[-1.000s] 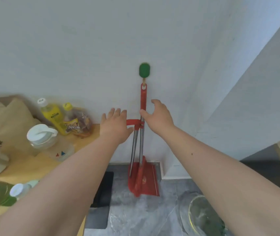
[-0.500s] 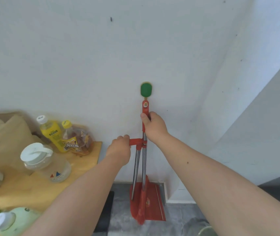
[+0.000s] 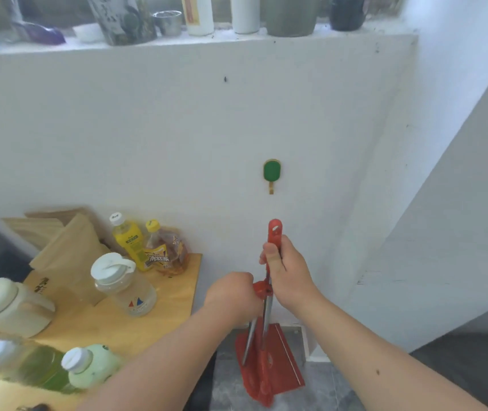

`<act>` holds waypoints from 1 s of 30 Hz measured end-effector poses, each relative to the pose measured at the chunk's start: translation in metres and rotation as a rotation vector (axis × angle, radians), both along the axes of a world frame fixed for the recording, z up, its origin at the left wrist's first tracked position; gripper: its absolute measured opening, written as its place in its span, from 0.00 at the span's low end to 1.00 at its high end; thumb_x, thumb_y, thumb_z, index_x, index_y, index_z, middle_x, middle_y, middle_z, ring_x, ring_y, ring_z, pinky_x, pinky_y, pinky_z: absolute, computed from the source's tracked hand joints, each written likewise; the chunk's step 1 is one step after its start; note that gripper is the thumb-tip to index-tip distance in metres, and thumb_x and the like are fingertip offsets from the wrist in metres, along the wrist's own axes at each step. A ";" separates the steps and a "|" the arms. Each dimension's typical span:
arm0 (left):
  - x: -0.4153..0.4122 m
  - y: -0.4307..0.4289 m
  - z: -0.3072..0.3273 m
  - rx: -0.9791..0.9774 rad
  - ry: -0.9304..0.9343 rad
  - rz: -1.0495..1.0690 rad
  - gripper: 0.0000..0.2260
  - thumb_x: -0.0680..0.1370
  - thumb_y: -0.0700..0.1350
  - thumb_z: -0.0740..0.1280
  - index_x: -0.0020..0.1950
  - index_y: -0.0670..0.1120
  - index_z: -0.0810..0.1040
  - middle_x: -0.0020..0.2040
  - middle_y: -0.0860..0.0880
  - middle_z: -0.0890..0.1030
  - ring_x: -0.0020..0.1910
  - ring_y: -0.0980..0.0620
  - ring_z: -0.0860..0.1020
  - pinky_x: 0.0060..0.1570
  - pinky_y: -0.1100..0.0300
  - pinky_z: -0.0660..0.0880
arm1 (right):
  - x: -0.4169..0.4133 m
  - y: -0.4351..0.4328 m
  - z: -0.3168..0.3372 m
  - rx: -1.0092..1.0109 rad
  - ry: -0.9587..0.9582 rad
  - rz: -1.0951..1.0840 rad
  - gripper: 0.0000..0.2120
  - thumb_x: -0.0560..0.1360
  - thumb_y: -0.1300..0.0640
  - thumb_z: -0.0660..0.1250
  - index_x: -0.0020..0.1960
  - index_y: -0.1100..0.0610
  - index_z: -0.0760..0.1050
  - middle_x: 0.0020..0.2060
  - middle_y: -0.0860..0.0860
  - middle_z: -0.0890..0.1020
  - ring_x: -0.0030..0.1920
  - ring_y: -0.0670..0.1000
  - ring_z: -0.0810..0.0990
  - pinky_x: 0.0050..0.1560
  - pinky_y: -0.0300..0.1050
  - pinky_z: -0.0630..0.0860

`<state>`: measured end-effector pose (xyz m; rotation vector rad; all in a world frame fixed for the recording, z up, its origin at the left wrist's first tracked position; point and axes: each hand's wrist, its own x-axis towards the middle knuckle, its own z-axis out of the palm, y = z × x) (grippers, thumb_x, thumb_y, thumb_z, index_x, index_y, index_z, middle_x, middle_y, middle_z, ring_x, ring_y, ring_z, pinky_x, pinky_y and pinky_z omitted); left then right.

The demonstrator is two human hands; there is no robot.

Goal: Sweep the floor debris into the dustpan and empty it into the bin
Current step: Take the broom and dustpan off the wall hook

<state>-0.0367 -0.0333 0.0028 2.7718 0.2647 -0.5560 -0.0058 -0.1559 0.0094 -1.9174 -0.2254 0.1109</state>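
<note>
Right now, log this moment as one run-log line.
phase: fetching tools | right hand: gripping red handle | left hand: gripping second handle | green wall hook: bare | red dustpan: upright by wall | sweeping: not begun

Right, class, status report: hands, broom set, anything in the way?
Right hand gripping red broom handle; left hand on its clip. Set is off the green hook. Dustpan beside wooden table.
</note>
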 end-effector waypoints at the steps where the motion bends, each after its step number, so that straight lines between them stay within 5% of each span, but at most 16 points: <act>1: -0.014 -0.005 0.002 -0.043 0.039 0.004 0.11 0.79 0.53 0.60 0.47 0.47 0.75 0.42 0.49 0.77 0.42 0.44 0.78 0.40 0.55 0.74 | -0.018 0.001 0.004 0.067 0.018 -0.038 0.20 0.79 0.38 0.56 0.47 0.54 0.73 0.40 0.49 0.81 0.36 0.44 0.77 0.43 0.48 0.75; 3: -0.047 -0.016 0.005 -0.117 0.081 0.016 0.12 0.80 0.54 0.60 0.47 0.46 0.74 0.42 0.48 0.78 0.42 0.44 0.79 0.40 0.54 0.75 | -0.050 0.000 0.014 0.165 0.068 -0.169 0.29 0.70 0.30 0.62 0.42 0.59 0.73 0.33 0.49 0.79 0.33 0.47 0.75 0.40 0.52 0.75; 7: -0.142 -0.043 0.016 -0.185 -0.031 0.047 0.15 0.83 0.57 0.61 0.48 0.46 0.73 0.43 0.46 0.80 0.42 0.42 0.80 0.43 0.52 0.78 | -0.112 -0.003 0.033 0.255 0.118 -0.335 0.33 0.67 0.37 0.70 0.35 0.69 0.64 0.28 0.56 0.68 0.29 0.52 0.67 0.32 0.57 0.71; 13: -0.306 -0.026 0.012 -0.207 -0.085 0.162 0.16 0.83 0.60 0.59 0.47 0.48 0.72 0.44 0.49 0.80 0.41 0.46 0.78 0.41 0.53 0.75 | -0.171 -0.078 0.053 0.331 0.201 -0.610 0.20 0.73 0.43 0.71 0.31 0.54 0.69 0.24 0.51 0.74 0.28 0.54 0.73 0.37 0.52 0.70; 16: -0.382 -0.002 -0.001 -0.248 -0.058 0.228 0.16 0.83 0.60 0.60 0.40 0.53 0.66 0.37 0.54 0.74 0.39 0.47 0.75 0.41 0.53 0.72 | -0.237 -0.099 0.064 0.143 0.265 -0.457 0.23 0.79 0.39 0.64 0.39 0.58 0.78 0.37 0.55 0.84 0.35 0.56 0.78 0.41 0.46 0.76; 19: -0.449 0.010 -0.008 -0.260 -0.083 0.318 0.16 0.83 0.59 0.62 0.43 0.48 0.71 0.35 0.53 0.75 0.36 0.47 0.74 0.39 0.51 0.72 | -0.307 -0.112 0.078 -0.129 0.226 -0.336 0.28 0.81 0.38 0.57 0.46 0.61 0.83 0.40 0.61 0.85 0.37 0.53 0.80 0.40 0.40 0.72; 25: -0.570 0.018 -0.006 -0.241 -0.107 0.475 0.19 0.82 0.55 0.65 0.38 0.44 0.70 0.31 0.47 0.76 0.31 0.50 0.73 0.30 0.54 0.64 | -0.407 -0.154 0.077 -0.452 0.214 -0.245 0.37 0.78 0.30 0.51 0.46 0.61 0.82 0.42 0.57 0.85 0.46 0.59 0.82 0.56 0.55 0.77; 30: -0.672 0.007 0.006 -0.183 -0.117 0.597 0.20 0.82 0.54 0.66 0.39 0.41 0.71 0.31 0.45 0.76 0.31 0.46 0.74 0.29 0.54 0.65 | -0.488 -0.207 0.056 -0.276 0.474 -0.234 0.30 0.77 0.30 0.57 0.47 0.56 0.78 0.33 0.57 0.78 0.28 0.59 0.82 0.25 0.43 0.76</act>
